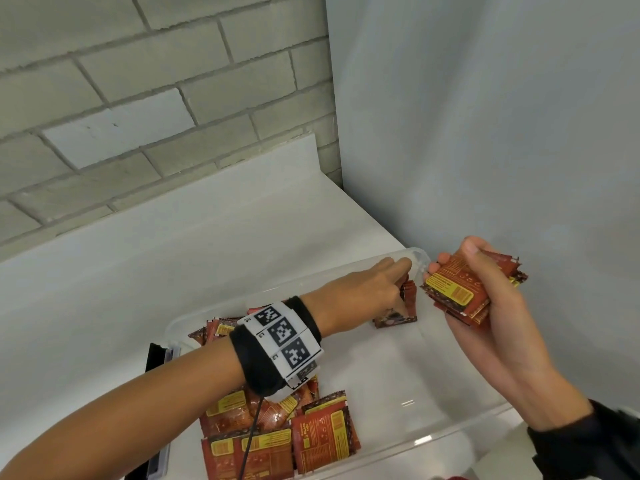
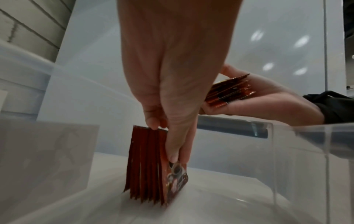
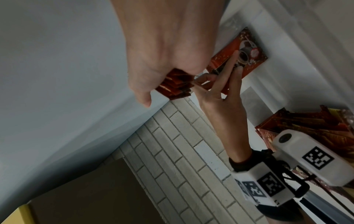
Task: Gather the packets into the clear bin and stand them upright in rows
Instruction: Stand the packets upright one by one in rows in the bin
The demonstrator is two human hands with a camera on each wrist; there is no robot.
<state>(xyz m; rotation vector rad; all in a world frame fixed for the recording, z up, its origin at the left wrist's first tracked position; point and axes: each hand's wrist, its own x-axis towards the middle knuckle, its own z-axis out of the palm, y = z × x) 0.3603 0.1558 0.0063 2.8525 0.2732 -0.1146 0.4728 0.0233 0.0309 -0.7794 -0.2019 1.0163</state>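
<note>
Red packets (image 2: 153, 165) stand in clear bin (image 2: 283, 151), left grip (image 2: 170, 115) pinching them; right grip (image 1: 485, 289) clasps stack (image 1: 457, 289)

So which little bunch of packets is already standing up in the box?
Find the clear bin on the white counter and go to its far right corner. The upright packets stand there on edge under the left hand, unlike the loose packets lying flat nearby.
</note>
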